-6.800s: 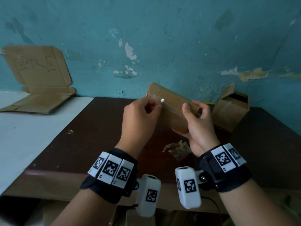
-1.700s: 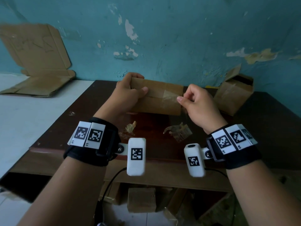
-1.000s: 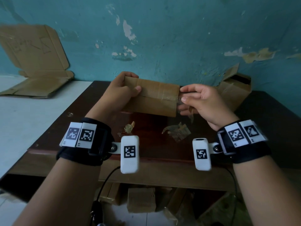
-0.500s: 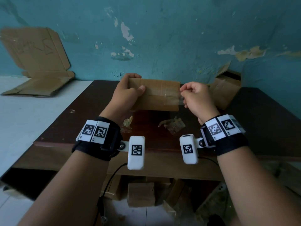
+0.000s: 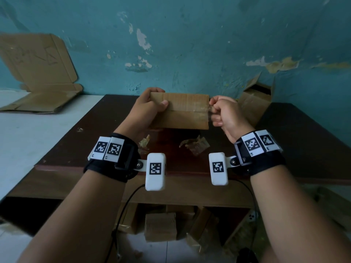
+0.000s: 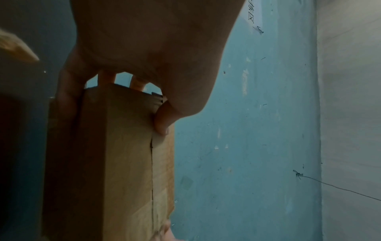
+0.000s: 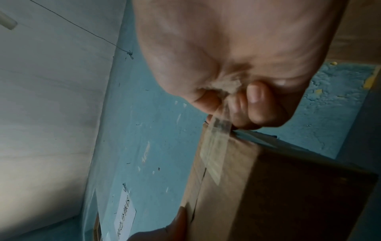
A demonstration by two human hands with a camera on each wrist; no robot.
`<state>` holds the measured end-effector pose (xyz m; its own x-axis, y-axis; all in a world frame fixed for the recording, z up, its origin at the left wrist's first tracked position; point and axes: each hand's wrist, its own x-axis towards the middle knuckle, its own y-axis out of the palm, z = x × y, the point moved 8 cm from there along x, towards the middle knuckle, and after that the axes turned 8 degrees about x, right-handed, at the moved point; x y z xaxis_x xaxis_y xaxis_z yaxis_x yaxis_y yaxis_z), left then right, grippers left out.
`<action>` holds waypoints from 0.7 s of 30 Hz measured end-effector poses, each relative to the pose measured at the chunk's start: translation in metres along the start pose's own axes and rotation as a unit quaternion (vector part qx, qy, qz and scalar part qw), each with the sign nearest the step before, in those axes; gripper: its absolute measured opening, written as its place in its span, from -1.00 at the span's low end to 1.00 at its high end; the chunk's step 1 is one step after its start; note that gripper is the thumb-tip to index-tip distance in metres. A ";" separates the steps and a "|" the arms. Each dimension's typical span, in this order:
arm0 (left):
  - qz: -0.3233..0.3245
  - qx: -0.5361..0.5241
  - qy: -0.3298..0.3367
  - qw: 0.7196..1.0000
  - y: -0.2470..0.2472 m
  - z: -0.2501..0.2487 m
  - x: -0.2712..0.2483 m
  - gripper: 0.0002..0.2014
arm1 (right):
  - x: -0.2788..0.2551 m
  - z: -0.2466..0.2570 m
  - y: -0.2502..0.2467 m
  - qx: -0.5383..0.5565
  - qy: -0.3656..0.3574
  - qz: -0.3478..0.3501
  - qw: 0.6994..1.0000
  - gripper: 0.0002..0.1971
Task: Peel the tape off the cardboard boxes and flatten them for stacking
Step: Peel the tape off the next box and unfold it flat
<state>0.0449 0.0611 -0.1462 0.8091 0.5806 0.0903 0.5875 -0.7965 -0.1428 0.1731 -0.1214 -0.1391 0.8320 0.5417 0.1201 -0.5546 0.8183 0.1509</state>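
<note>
Head view: a person holds a small closed cardboard box (image 5: 179, 111) in the air above a dark surface (image 5: 296, 133), in front of a peeling blue wall. The left hand (image 5: 147, 109) grips the box's left end, thumb on the front face. The right hand (image 5: 225, 112), clenched, pinches tape at the right end. Crumpled tape scraps (image 5: 195, 146) lie on the surface below; an opened box (image 5: 252, 103) stands behind to the right.

Left wrist view: fingers (image 6: 68, 91) wrap the box end; the centre seam looks bare here.

Right wrist view: thumb and fingers pinch a clear tape strip (image 7: 214, 146), partly lifted, its far part stuck along the seam.

Judgement: the peeling step is under way. Next comes a steady pull along the seam while the left hand braces.
</note>
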 end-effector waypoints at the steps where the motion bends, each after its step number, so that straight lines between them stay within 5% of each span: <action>1: 0.001 0.000 -0.002 1.000 0.000 0.001 0.001 -0.79 | 0.000 -0.001 0.003 0.018 0.008 0.016 1.000 -0.83; 7: 0.000 0.001 -0.011 1.000 -0.007 0.006 0.002 -0.78 | -0.001 0.001 0.011 -0.127 -0.049 0.070 0.988 -0.64; 16: 0.029 -0.047 -0.043 0.998 -0.016 0.011 0.005 -0.77 | -0.008 0.003 0.027 0.073 0.008 0.166 0.983 -0.61; 21: 0.016 -0.015 -0.025 0.999 -0.020 0.008 0.007 -0.78 | -0.009 0.006 0.021 0.086 0.017 0.151 0.985 -0.61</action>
<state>0.0388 0.0831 -0.1508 0.8264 0.5618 0.0374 0.5620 -0.8190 -0.1157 0.1539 -0.1103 -0.1316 0.6270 0.7639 0.1530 -0.7690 0.5754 0.2784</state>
